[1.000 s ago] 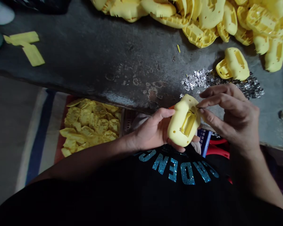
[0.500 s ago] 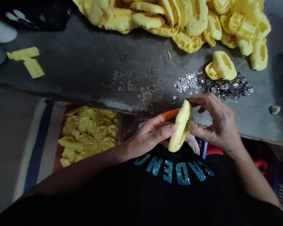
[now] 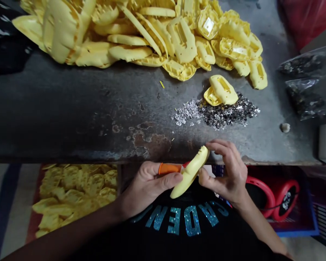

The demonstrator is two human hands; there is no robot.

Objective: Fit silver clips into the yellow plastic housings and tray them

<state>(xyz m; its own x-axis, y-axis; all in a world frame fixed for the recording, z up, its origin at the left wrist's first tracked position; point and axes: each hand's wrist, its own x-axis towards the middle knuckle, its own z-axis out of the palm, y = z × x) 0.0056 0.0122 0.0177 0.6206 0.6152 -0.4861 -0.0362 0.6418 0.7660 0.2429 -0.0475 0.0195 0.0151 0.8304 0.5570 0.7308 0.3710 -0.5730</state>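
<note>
- Dark grey, worn workbench [image 3: 70, 119]: everything small spread on it, near edge right by the hands.
- Big heap of yellow moulded plastic shells [image 3: 127, 52]: pushed to the far side, probably to leave the front free for working.
- Lower heap of thin yellow plastic parts [image 3: 76, 195]: below bench level, by the left forearm.
- Loose pile of tiny silver and dark metal pieces [image 3: 225, 117]: mid-bench, just beyond the right hand; short reach, I'd guess on purpose.
- Left hand [image 3: 154, 181]: closed around the lower part of a curved yellow plastic shell [image 3: 190, 175], thumb on the outer face. Looks like the steadying hand.
- Right hand [image 3: 228, 172]: half curled on the same shell, index at its upper end, thumb on the other side. Can't tell if a piece sits under it.
- Held shell: over the bench's front edge, tilted edge-on to me.
- Orange finger sleeve [image 3: 168, 168]: on a left finger; likely protection.
</note>
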